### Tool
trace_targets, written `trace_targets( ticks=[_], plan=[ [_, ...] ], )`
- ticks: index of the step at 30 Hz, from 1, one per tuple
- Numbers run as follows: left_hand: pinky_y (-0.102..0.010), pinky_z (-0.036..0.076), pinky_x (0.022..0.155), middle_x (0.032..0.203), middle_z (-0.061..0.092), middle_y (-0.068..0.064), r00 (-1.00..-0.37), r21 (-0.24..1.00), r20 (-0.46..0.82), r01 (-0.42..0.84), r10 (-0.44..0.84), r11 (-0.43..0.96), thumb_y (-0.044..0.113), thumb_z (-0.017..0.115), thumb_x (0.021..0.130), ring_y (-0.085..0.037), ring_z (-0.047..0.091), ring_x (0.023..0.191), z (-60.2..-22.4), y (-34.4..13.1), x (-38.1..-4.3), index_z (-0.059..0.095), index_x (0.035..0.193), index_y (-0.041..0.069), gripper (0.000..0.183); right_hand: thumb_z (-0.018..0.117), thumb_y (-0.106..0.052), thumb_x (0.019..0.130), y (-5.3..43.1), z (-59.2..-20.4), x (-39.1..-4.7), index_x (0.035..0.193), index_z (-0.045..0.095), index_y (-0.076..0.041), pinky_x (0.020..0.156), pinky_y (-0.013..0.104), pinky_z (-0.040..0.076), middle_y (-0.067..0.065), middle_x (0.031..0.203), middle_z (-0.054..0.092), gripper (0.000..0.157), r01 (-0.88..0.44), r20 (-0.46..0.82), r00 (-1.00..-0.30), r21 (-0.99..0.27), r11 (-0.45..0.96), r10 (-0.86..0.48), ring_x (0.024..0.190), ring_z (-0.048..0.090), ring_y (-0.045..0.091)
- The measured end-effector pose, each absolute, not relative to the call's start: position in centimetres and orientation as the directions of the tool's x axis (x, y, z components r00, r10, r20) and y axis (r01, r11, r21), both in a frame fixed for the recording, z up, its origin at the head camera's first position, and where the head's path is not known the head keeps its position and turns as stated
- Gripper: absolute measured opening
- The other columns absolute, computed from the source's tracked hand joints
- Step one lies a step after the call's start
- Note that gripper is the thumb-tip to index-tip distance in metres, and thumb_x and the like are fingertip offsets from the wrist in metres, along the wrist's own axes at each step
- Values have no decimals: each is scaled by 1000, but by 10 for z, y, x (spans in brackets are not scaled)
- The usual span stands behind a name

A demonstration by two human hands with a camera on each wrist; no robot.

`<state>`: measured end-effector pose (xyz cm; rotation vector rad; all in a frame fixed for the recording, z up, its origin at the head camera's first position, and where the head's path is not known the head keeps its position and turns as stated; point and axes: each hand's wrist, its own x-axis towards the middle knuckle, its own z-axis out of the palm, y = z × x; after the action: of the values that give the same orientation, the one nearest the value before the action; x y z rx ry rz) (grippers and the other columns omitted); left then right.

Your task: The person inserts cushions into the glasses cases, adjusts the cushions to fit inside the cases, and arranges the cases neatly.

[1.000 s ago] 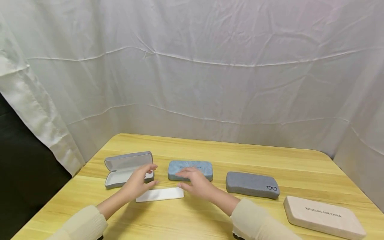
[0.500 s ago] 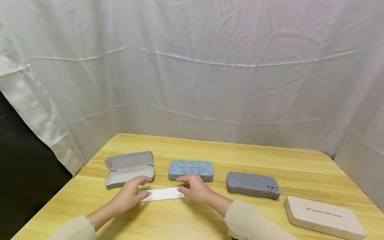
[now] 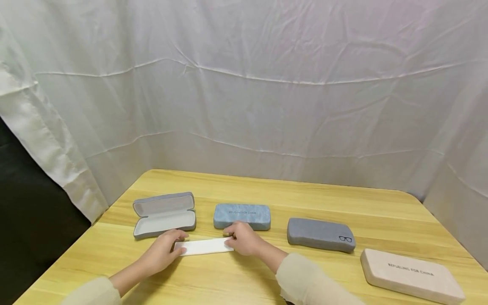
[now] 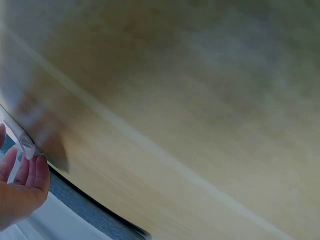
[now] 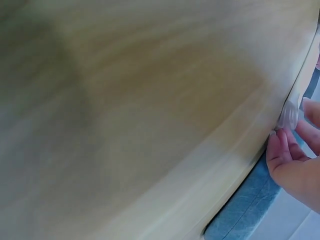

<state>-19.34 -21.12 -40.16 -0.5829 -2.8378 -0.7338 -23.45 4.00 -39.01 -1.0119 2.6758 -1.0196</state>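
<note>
A folded white cloth (image 3: 206,246) lies as a long flat strip on the wooden table. My left hand (image 3: 162,253) pinches its left end between thumb and fingers, and my right hand (image 3: 245,239) pinches the right end. In the left wrist view, the left fingertips (image 4: 40,167) meet at a pale, slightly see-through edge. Much the same shows in the right wrist view, where the right fingertips (image 5: 280,142) close on a whitish edge. Just behind the left hand stands an open grey glasses case (image 3: 164,215) with a pale lining. Behind the right hand sits a closed blue glasses case (image 3: 242,215).
To the right lie a closed dark grey glasses case (image 3: 320,234) with a small glasses print and a closed beige case (image 3: 411,275) with lettering. A white curtain (image 3: 244,106) hangs behind the wooden table (image 3: 305,195).
Both hands have come down to the white cloth; the left has moved back from over the open case. The thumbs and fingers have closed on the cloth's two ends. The cases stay put.
</note>
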Motion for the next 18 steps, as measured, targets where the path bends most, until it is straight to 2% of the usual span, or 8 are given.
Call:
trace_targets(
  ticks=[3,4,6,8,10,15,18],
  plan=[
    [-34,51,75,94,63,-7,-922,437,234,383,309,814,8,68,81,-20,60,88,-401,-209,-194,64,100,3,20,60,2,84,36,-391,-236,74,58,6,63,21,30,5,66,43,11,-579,147,-766,-582,571,-626,70,36,11],
    [-33,50,74,92,63,-6,-926,441,231,375,300,816,7,68,81,-19,59,86,-401,-209,-194,64,99,3,19,61,1,83,35,-391,-236,72,58,5,63,20,31,5,65,45,13,-585,148,-767,-562,585,-625,70,39,11],
    [-30,49,70,88,61,-5,-928,444,225,369,297,817,6,67,81,-16,56,83,-400,-208,-194,64,98,2,17,64,-2,82,33,-391,-235,83,69,2,68,19,41,5,74,60,6,-588,149,-776,-522,618,-612,77,49,12],
    [-27,46,66,84,59,-3,-929,447,218,366,298,816,4,66,81,-14,53,79,-400,-207,-194,64,97,2,16,67,-4,81,31,-390,-234,91,72,0,72,21,46,7,86,67,12,-576,133,-791,-491,653,-597,82,55,15],
    [-24,43,63,82,57,-1,-930,449,207,367,305,814,4,67,81,-12,50,76,-399,-208,-194,64,97,3,16,69,-6,80,30,-390,-233,93,71,-2,75,22,48,6,91,68,14,-550,105,-810,-479,684,-577,84,58,15],
    [-22,39,60,77,52,1,-921,442,197,391,337,807,4,70,78,-9,44,70,-398,-208,-194,64,94,5,17,69,-7,81,27,-388,-230,93,66,-5,69,23,47,3,87,65,12,-492,36,-837,-485,723,-545,79,57,13],
    [-20,35,58,73,47,2,-913,445,196,408,358,797,4,73,75,-7,39,67,-398,-209,-194,63,87,7,15,68,-8,82,26,-387,-230,93,64,-6,67,23,46,3,87,63,12,-475,15,-844,-484,735,-536,77,56,12]
  ],
)
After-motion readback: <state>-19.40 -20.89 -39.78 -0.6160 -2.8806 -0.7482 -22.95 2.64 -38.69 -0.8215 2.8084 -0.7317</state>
